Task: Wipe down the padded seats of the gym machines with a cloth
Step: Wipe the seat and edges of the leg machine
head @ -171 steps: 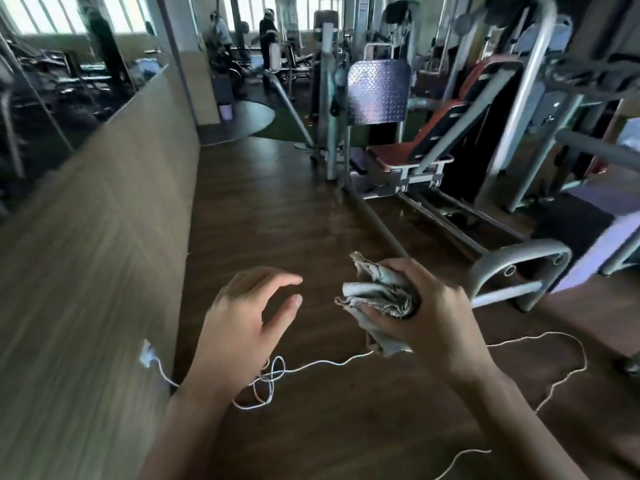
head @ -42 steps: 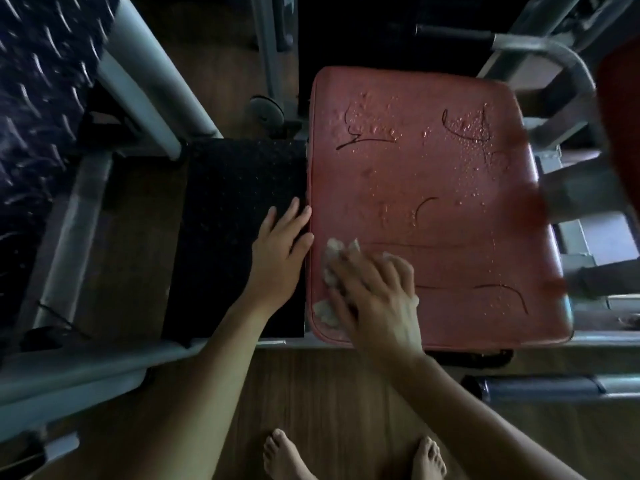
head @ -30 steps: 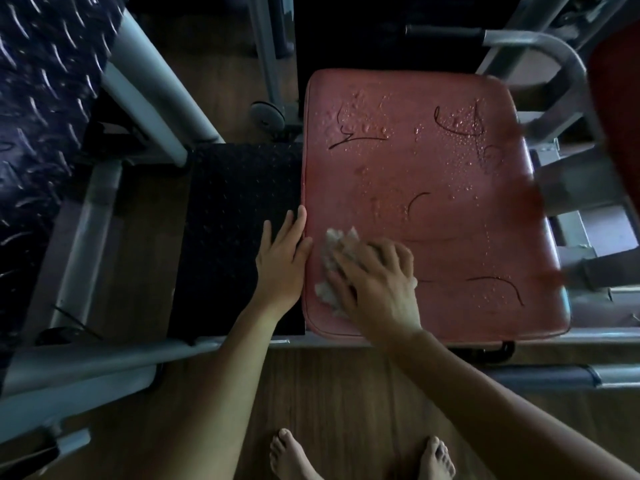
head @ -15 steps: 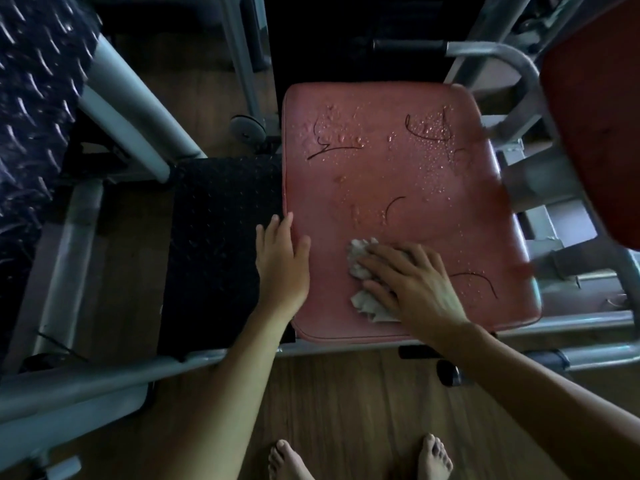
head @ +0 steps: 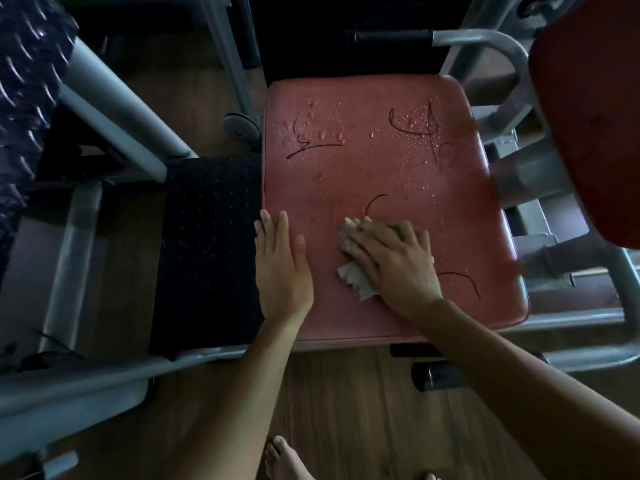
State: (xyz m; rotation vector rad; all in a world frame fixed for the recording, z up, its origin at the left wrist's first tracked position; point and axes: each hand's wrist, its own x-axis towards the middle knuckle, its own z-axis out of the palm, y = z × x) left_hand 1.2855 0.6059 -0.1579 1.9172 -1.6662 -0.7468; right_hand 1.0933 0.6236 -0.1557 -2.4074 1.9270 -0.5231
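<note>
The fingers [head: 375,237] of the right hand [head: 394,261] are laid nearly straight and slightly spread over a crumpled pale grey cloth [head: 355,284], which is pressed flat against the near middle of the red padded vinyl seat [head: 381,168]. The fingers [head: 273,230] of the left hand [head: 282,268] are held straight and close together with nothing gripped, and the palm is rested on the seat's left edge, beside a black studded plate [head: 207,251]. Water droplets [head: 419,147] and dark scribbled lines [head: 318,147] are seen mostly on the seat's far half.
</note>
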